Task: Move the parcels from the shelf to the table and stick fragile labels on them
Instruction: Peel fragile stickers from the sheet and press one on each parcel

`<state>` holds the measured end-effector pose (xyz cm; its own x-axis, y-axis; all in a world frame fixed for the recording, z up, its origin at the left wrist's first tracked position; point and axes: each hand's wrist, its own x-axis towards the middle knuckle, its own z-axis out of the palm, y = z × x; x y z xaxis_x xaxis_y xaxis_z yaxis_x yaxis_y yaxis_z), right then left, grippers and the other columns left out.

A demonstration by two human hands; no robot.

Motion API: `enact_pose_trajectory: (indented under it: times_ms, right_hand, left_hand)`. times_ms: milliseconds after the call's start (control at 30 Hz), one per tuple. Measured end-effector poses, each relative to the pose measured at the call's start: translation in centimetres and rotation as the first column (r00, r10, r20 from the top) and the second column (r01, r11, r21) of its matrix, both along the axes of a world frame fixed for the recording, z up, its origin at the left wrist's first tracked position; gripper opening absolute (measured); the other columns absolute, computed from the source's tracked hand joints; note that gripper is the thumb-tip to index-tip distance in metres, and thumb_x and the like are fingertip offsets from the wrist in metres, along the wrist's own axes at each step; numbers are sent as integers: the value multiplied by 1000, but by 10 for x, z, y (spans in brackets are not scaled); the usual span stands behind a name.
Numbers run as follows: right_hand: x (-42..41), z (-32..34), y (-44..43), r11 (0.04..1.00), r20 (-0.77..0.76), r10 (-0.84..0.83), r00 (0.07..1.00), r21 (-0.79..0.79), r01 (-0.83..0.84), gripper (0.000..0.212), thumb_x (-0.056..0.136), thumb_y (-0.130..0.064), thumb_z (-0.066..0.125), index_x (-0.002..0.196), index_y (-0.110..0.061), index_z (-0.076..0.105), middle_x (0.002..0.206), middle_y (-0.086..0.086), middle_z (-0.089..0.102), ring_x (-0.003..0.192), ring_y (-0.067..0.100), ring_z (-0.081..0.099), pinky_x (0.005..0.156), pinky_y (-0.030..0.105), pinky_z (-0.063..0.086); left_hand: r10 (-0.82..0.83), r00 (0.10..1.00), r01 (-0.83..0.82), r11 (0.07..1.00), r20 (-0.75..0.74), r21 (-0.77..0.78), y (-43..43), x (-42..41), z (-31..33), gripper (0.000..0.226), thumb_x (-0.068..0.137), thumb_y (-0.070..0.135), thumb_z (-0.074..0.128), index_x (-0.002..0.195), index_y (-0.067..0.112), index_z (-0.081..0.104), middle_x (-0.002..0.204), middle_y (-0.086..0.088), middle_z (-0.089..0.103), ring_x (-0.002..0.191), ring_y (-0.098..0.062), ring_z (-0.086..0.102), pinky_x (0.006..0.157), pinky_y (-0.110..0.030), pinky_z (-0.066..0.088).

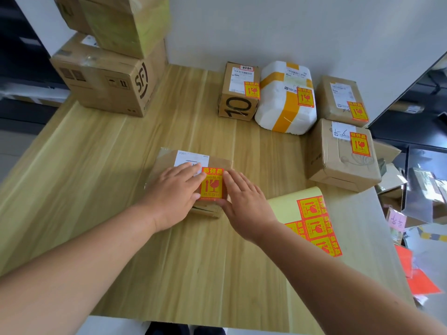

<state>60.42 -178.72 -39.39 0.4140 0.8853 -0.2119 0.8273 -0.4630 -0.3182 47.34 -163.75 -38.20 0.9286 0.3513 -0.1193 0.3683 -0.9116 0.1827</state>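
A small brown parcel [217, 163] lies flat in the middle of the wooden table [101, 170]. A red and yellow fragile label [212, 183] sits on its top. My left hand [175, 189] lies flat on the parcel with straight fingers touching the label's left edge. My right hand [244, 204] lies flat on the label's right edge. The sheet of fragile labels [312, 213] rests on the table just right of my right hand.
Several labelled parcels stand at the back right: a box marked 10 [238, 93], a white foam box [285, 97] and two brown boxes [341, 100], [341, 155]. Stacked cartons [108, 78] fill the back left corner. Paper scraps [420, 284] lie beyond the right edge.
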Motion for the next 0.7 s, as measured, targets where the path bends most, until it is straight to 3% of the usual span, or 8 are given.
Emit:
enact_pose_trajectory:
  times_ms: [67, 133, 233, 300, 333, 400, 500, 700]
  right_hand:
    - [-5, 1, -6, 992, -144, -123, 982, 20, 127, 72, 99, -54, 33, 155, -17, 5, 163, 1, 7, 148, 20, 14, 117, 35, 21]
    - [-9, 3, -11, 974, -261, -224, 939, -34, 224, 74, 100, -51, 38, 155, -16, 3, 163, 1, 9, 146, 21, 23, 110, 34, 29]
    - [-13, 5, -14, 948, -375, -314, 872, -66, 312, 73, 98, -51, 41, 155, -19, 7, 157, 4, 29, 138, 24, 38, 104, 35, 37]
    - [-15, 7, -11, 934, -453, -337, 826, -51, 353, 63, 99, -48, 44, 152, -23, 21, 146, 4, 46, 131, 24, 47, 99, 36, 41]
    - [-16, 7, -8, 928, -486, -340, 805, -37, 370, 53, 99, -45, 45, 146, -25, 31, 139, 2, 53, 126, 24, 51, 97, 36, 44]
    - [-16, 7, -4, 913, -526, -354, 773, -16, 407, 33, 98, -38, 48, 129, -29, 46, 123, -4, 61, 115, 22, 58, 89, 35, 48]
    - [-10, 12, 0, 899, -527, -378, 761, -14, 437, 24, 96, -31, 51, 120, -29, 49, 105, -10, 61, 97, 19, 59, 76, 29, 42]
    - [15, 23, 29, 860, -466, -423, 777, 63, 506, 17, 92, -26, 58, 106, -27, 48, 103, -12, 61, 94, 15, 58, 74, 27, 40]
  left_hand:
    - [164, 982, -161, 986, 92, -44, -3, -8, -1, 57, 96, 31, 51, 147, 15, 33, 158, -7, 19, 146, -25, 14, 116, -39, 16]
    - [406, 909, -398, 913, 95, -90, -4, -14, 0, 65, 93, 35, 54, 149, 14, 27, 158, -12, 15, 145, -31, 13, 115, -43, 17]
    - [745, 661, -735, 621, -85, -271, 0, -15, 5, 71, 92, 40, 53, 149, 12, 20, 153, -14, 25, 139, -32, 27, 108, -45, 31]
    - [821, 543, -793, 433, -177, -428, 5, -14, 2, 54, 92, 39, 53, 136, 12, 39, 135, -12, 49, 119, -33, 50, 98, -42, 43]
    - [827, 532, -782, 398, -181, -480, 6, -13, 0, 43, 91, 38, 54, 125, 13, 47, 124, -9, 57, 108, -32, 55, 93, -42, 46]
    - [818, 550, -751, 397, -167, -528, 6, -11, -2, 30, 90, 34, 55, 114, 16, 54, 111, -5, 62, 98, -30, 58, 90, -42, 49]
    - [802, 579, -721, 419, -147, -552, 7, -5, 0, 29, 89, 30, 57, 116, 21, 54, 106, 0, 63, 95, -27, 59, 86, -39, 49]
    - [768, 638, -632, 487, -49, -603, 38, 21, 7, 40, 87, 33, 58, 125, 24, 51, 112, 4, 63, 96, -23, 61, 87, -39, 50]
